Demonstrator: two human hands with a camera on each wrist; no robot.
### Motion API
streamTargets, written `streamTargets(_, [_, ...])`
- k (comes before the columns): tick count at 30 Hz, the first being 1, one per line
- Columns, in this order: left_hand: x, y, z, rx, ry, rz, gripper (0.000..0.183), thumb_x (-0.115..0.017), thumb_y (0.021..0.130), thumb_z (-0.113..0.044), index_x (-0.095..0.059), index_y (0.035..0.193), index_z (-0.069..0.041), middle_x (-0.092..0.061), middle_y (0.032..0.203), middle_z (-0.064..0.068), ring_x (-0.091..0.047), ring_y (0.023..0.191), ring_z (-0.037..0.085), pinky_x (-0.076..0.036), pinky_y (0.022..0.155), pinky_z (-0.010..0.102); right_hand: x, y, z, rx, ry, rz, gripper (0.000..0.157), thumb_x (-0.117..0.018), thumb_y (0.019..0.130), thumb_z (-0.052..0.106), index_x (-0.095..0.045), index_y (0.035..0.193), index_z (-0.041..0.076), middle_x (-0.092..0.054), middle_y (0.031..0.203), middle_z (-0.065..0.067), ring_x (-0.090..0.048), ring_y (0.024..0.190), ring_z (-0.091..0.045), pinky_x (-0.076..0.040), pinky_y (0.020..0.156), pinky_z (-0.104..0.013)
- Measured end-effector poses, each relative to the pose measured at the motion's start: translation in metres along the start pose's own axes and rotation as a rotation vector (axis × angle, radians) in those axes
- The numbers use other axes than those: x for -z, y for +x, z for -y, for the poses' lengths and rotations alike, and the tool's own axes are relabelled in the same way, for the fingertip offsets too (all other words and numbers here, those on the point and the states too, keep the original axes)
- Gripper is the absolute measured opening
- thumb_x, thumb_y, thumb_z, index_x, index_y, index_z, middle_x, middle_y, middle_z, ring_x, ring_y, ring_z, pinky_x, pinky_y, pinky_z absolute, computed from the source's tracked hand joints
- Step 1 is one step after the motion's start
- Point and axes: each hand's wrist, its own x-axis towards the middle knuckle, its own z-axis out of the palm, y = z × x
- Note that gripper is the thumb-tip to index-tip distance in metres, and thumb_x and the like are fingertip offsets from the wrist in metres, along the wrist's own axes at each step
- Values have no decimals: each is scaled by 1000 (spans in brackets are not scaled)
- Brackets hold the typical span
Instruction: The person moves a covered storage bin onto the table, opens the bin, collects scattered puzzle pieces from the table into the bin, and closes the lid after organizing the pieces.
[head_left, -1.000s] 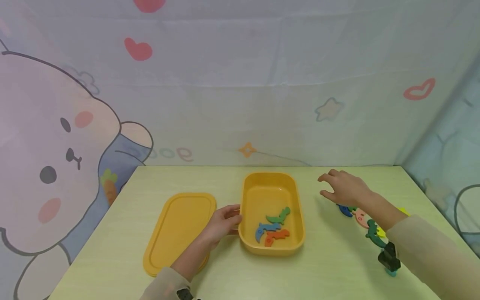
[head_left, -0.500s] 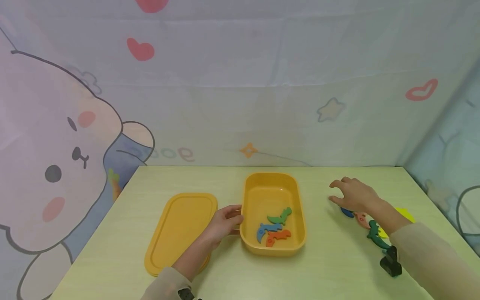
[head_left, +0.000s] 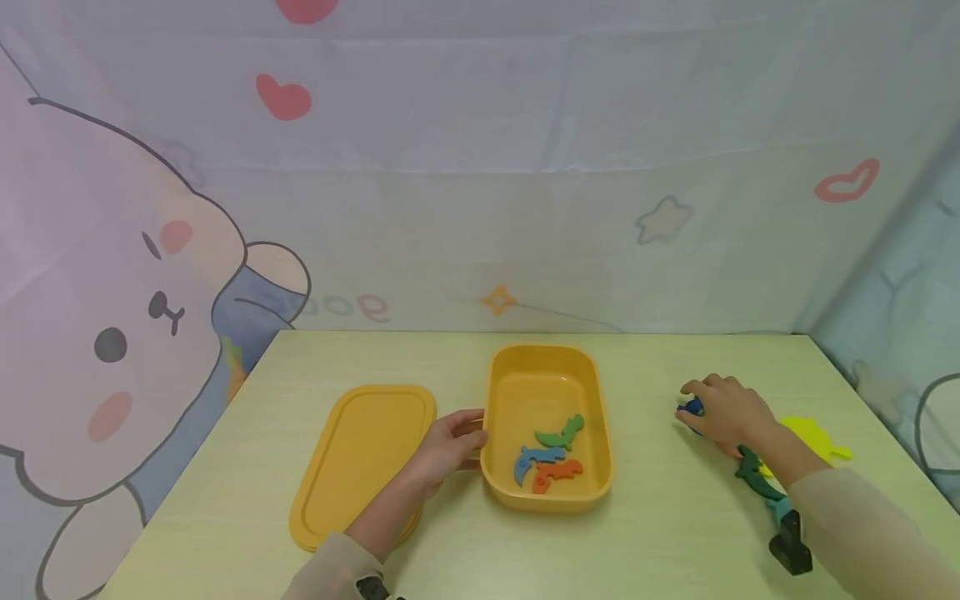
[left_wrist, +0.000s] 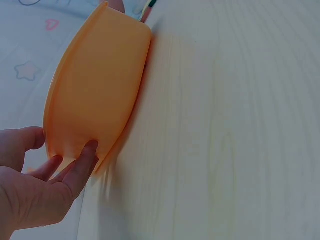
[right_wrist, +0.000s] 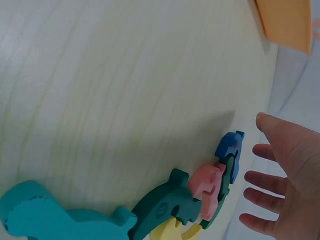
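A yellow plastic box stands mid-table, with green, light blue and orange animal-shaped toy pieces inside. My left hand rests against its left side, thumb at the rim and fingertips touching the outer wall in the left wrist view. My right hand is over a dark blue toy piece, fingers spread and loosely bent in the right wrist view. Nearby lie a pink piece, a dark green piece, a teal piece and a yellow piece, partly hidden by my right arm in the head view.
The box's yellow lid lies flat on the table to the left, partly under my left forearm. A pale wooden table ends at a printed cloth backdrop.
My right hand has moved right and down from beside the box to the dark blue piece. My left hand stays against the box.
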Motion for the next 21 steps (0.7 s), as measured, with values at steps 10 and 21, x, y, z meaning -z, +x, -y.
streamTargets(10, [0, 1, 0, 0, -9, 0, 48, -51, 93, -13, -38, 137, 2, -47, 132, 24, -58, 106, 33, -55, 78, 39, -4, -3, -1, -81, -38, 12, 46, -58, 87, 38, -56, 121, 6, -53, 109, -25, -49, 96, -45, -48, 67, -55])
streamTargets(21, [0, 2, 2, 8, -8, -2, 47, -51, 93, -12, -39, 136, 2, -48, 131, 24, -58, 106, 32, -55, 79, 38, -11, -4, -1, -40, -43, -23, 38, -62, 85, 32, -60, 112, 6, -57, 99, -22, -52, 88, -40, -47, 67, -55])
